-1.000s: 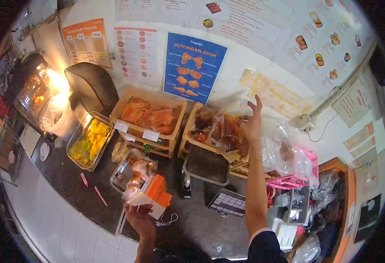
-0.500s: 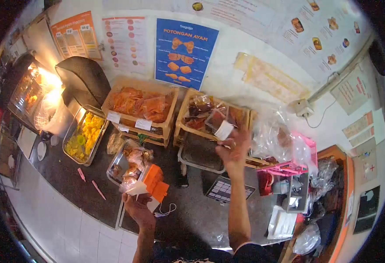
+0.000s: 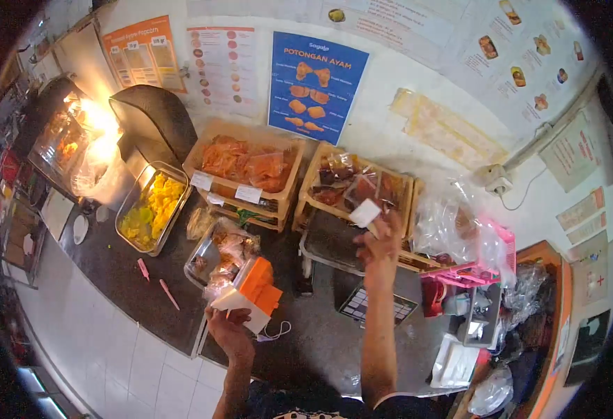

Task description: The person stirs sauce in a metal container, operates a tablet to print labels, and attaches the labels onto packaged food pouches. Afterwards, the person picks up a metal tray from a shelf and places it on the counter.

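My left hand [image 3: 231, 334] grips an orange-and-white paper box [image 3: 264, 283] from below, over the counter. Right behind the box is a metal tray [image 3: 193, 269] with food pieces [image 3: 231, 250] that look like fried chicken, partly hidden by the box. My right hand [image 3: 380, 248] is at the front rim of a tan basket [image 3: 311, 197] of dark red sachets [image 3: 341, 171]. Its fingers are curled, and a small white card [image 3: 366, 212] shows at their tips. Whether the card is fixed to the basket I cannot tell.
Left stand a tray of yellow food [image 3: 156, 216] and a bright lamp [image 3: 104, 133]. A tan basket of orange-red packets [image 3: 250, 160] stands at the back. A dark tablet [image 3: 376, 305], a pink basket [image 3: 491, 258] and plastic bags [image 3: 453, 216] are to the right.
The whole view has shifted, so things appear farther right. Against the basket, my right hand and the white card sit slightly farther left, and the card's tilt differs. My left hand still holds the box.
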A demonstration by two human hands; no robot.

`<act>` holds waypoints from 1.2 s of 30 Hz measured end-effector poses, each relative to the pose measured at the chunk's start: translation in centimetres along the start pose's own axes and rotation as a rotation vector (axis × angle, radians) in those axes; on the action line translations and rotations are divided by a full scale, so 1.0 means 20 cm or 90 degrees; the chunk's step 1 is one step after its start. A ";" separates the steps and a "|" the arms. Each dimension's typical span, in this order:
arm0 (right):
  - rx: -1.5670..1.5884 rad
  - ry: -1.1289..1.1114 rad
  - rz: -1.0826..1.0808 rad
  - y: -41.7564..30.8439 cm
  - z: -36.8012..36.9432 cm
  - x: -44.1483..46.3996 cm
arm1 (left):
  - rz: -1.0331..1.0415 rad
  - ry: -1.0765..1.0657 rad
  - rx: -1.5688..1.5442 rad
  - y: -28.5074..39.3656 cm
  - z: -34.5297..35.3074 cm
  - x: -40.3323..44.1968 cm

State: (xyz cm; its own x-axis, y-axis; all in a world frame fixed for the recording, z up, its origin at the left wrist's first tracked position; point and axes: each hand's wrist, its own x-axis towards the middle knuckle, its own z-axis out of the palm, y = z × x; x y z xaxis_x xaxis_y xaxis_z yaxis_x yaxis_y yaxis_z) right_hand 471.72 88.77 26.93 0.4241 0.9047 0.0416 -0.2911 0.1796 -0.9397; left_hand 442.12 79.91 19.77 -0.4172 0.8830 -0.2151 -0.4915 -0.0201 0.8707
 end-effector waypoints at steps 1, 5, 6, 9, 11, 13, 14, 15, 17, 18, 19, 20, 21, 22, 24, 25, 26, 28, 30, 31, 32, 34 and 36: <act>0.001 0.001 0.002 0.08 0.02 -0.03 | 0.002 -0.019 -0.038 0.00 0.03 0.00; 0.307 -0.011 0.024 0.34 0.23 -0.09 | 0.030 0.019 -0.066 0.04 0.23 0.00; 0.314 0.029 0.020 0.37 0.28 -0.10 | 0.031 0.019 -0.062 0.04 0.29 0.02; 0.329 0.030 -0.010 0.43 0.36 -0.10 | 0.066 -0.021 -0.080 0.05 0.43 0.11; 0.334 0.008 -0.049 0.47 0.39 -0.09 | 0.082 -0.104 -0.111 0.01 0.52 0.19; 0.319 0.021 -0.054 0.50 0.40 -0.08 | 0.098 -0.188 -0.144 -0.05 0.64 0.28; 0.307 0.032 -0.059 0.51 0.41 -0.07 | 0.082 -0.215 -0.221 -0.08 0.71 0.33; 0.307 0.034 -0.061 0.53 0.41 -0.06 | 0.065 -0.243 -0.297 -0.11 0.77 0.38; 0.356 0.016 -0.072 0.56 0.40 -0.05 | 0.033 -0.299 -0.330 -0.14 0.87 0.45; 0.357 0.019 -0.072 0.57 0.41 -0.05 | -0.001 -0.352 -0.361 -0.16 0.91 0.48; 0.335 0.036 -0.055 0.56 0.42 -0.05 | -0.012 -0.422 -0.358 -0.16 0.94 0.52; 0.314 0.053 -0.036 0.56 0.43 -0.06 | -0.014 -0.423 -0.356 -0.17 0.97 0.54; 0.315 0.056 -0.036 0.59 0.43 -0.05 | -0.032 -0.436 -0.355 -0.18 0.99 0.55; 0.315 0.043 -0.051 0.63 0.42 -0.05 | -0.051 -0.450 -0.354 -0.17 1.03 0.55; 0.318 0.031 -0.067 0.70 0.40 -0.03 | -0.045 -0.451 -0.324 -0.16 1.07 0.56; 0.330 0.026 -0.085 0.70 0.41 -0.03 | -0.075 -0.441 -0.317 -0.19 1.07 0.57; 0.342 0.022 -0.103 0.71 0.41 -0.02 | -0.090 -0.437 -0.313 -0.22 1.07 0.59; 0.334 0.048 -0.083 0.68 0.43 -0.03 | -0.101 -0.455 -0.312 -0.28 1.08 0.62; 0.324 0.072 -0.065 0.65 0.45 -0.04 | -0.097 -0.479 -0.317 -0.34 1.08 0.63; 0.315 0.071 -0.077 0.64 0.45 -0.04 | -0.104 -0.448 -0.290 -0.36 1.09 0.63; 0.306 0.070 -0.090 0.64 0.46 -0.04 | -0.111 -0.417 -0.263 -0.37 1.09 0.63; 0.301 0.067 -0.103 0.65 0.46 -0.04 | -0.103 -0.406 -0.253 -0.39 1.09 0.64; 0.296 0.063 -0.116 0.67 0.45 -0.04 | -0.095 -0.393 -0.243 -0.42 1.09 0.65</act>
State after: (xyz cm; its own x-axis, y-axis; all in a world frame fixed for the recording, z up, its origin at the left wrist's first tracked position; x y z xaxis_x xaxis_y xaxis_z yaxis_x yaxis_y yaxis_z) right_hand 459.75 93.88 17.34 0.5766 0.8055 0.1367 -0.5458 0.5043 -0.6691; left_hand 457.37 101.76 19.34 0.1261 0.9898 0.0668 -0.7883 0.0591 0.6124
